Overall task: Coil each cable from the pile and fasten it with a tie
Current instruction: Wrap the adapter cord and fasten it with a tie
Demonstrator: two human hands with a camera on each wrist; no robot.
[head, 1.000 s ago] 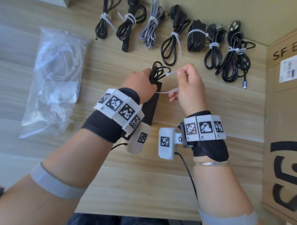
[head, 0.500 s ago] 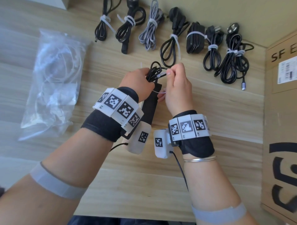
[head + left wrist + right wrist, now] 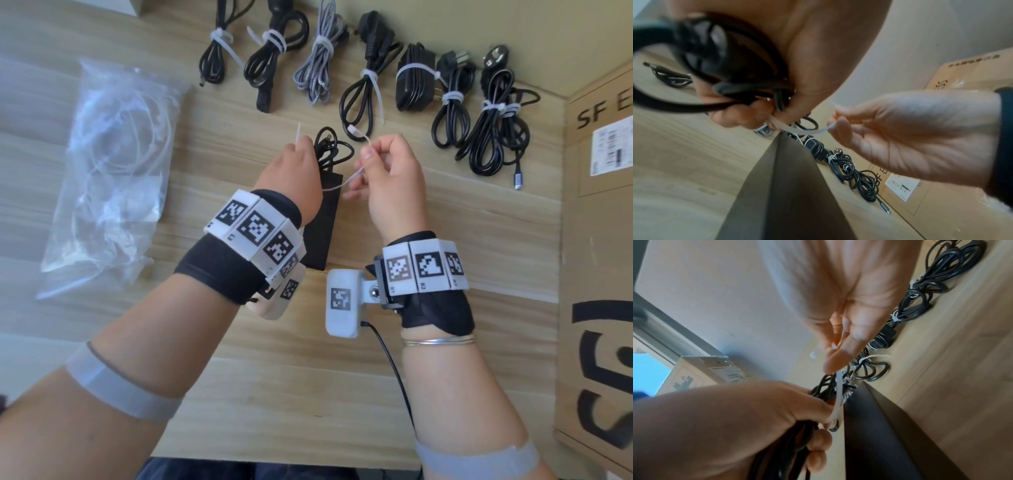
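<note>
My left hand (image 3: pixel 298 168) grips the coiled black cable (image 3: pixel 334 150) of a black power adapter (image 3: pixel 322 226) that hangs below it over the table. A white zip tie (image 3: pixel 342 181) runs from that grip across to my right hand (image 3: pixel 370 161), which pinches it near its head end. The tie's thin tail sticks up above the left knuckles. In the left wrist view the left fingers (image 3: pixel 731 113) curl round the cable loops (image 3: pixel 740 91) and the tie (image 3: pixel 801 130) spans the gap. In the right wrist view the tie (image 3: pixel 838 391) stretches between both hands.
Several coiled, tied cables (image 3: pixel 370 82) lie in a row along the back of the wooden table (image 3: pixel 274 377). A clear plastic bag of zip ties (image 3: pixel 113 164) lies at the left. A cardboard box (image 3: pixel 599 240) stands against the right edge.
My right hand met the left at the coil, then drew back to the right with the tie's head end. The tie's tail now pokes up above the left hand.
</note>
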